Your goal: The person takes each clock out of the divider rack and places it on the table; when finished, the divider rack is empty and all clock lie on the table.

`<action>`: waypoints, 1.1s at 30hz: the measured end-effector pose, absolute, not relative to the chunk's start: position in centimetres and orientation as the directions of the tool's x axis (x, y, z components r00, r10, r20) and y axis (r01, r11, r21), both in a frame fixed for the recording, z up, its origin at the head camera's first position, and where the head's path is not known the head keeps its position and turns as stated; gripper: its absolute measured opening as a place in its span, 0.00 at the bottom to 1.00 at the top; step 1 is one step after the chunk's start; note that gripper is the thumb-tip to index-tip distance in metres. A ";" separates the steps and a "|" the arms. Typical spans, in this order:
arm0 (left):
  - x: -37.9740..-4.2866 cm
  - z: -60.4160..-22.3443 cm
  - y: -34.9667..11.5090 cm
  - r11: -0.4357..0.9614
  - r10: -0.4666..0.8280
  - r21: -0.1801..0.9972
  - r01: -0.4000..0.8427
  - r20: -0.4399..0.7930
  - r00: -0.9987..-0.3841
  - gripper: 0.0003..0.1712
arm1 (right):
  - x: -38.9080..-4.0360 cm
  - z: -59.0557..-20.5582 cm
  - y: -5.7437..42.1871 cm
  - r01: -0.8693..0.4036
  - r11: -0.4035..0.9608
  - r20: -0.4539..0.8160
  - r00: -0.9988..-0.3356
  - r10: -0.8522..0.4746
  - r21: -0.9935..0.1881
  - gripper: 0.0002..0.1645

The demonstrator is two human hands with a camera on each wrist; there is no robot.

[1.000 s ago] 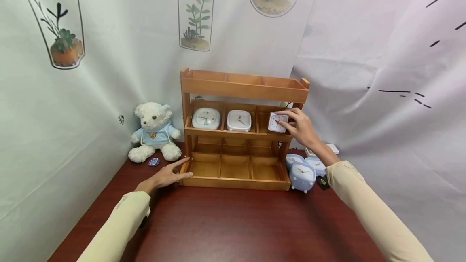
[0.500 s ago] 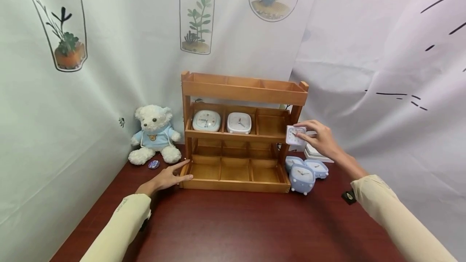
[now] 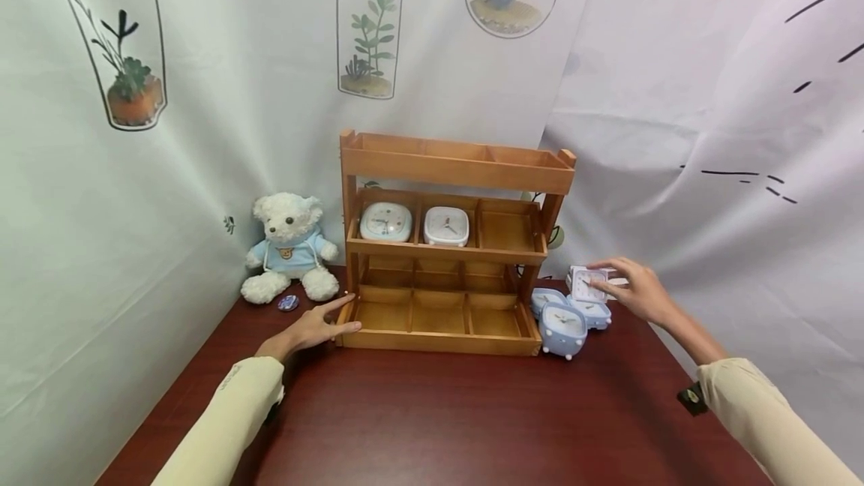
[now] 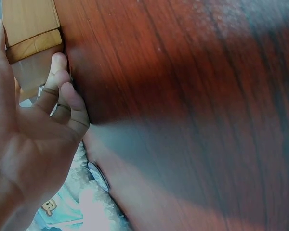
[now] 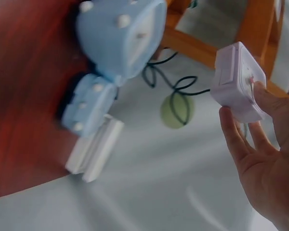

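Observation:
My right hand (image 3: 641,292) pinches a small square pale-purple alarm clock (image 3: 586,286) between thumb and fingers, above the blue clocks at the rack's right. In the right wrist view the clock (image 5: 231,79) is off the table, thumb on its face side. My left hand (image 3: 307,328) touches the lower left corner of the wooden rack (image 3: 439,341), thumb and index finger stretched along it. On the rack's middle shelf stand a pale-blue-rimmed clock (image 3: 386,222) at left and a white clock (image 3: 446,226) in the centre compartment; the right compartment holds nothing.
Several light-blue clocks (image 3: 564,328) cluster right of the rack, with white boxy things (image 5: 96,149) behind. A teddy bear (image 3: 289,246) in a blue hoodie sits at left, near a small round purple-blue object (image 3: 288,303). Printed curtains surround the table (image 3: 432,411).
My right hand has taken the purple clock out of the middle shelf's right compartment, moving it right and down over the blue clocks. My left hand stays at the rack's corner.

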State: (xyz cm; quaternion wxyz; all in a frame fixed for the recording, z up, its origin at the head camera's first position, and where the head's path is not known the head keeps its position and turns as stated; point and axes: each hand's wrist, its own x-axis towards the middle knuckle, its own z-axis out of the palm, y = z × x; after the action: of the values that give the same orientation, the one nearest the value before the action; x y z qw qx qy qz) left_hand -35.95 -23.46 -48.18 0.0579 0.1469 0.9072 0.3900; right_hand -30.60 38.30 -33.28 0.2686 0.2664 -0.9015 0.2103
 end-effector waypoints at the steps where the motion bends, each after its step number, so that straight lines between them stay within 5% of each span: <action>1: -36.0 -48.2 -23.5 0.652 0.313 0.725 0.222 0.010 -0.950 0.50 | -30.6 -33.7 38.7 -0.590 0.773 0.596 -0.715 -0.365 -0.233 0.20; 22: -36.1 -48.1 -23.3 0.664 0.313 0.715 0.221 0.003 -0.950 0.50 | -30.4 -43.7 45.7 -0.560 0.708 0.457 -0.811 -0.365 -0.430 0.15; 33: -36.1 -48.0 -23.3 0.659 0.308 0.722 0.212 -0.002 -0.951 0.50 | -30.8 -46.6 45.1 -0.494 0.793 0.461 -0.831 -0.310 -0.356 0.15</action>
State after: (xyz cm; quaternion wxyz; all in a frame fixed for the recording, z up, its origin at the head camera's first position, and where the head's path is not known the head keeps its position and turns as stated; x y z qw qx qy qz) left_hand -36.11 -23.32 -48.00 0.0621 0.1431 0.9085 0.3876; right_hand -30.79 45.09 -46.59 0.1933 0.2169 -0.9269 0.2374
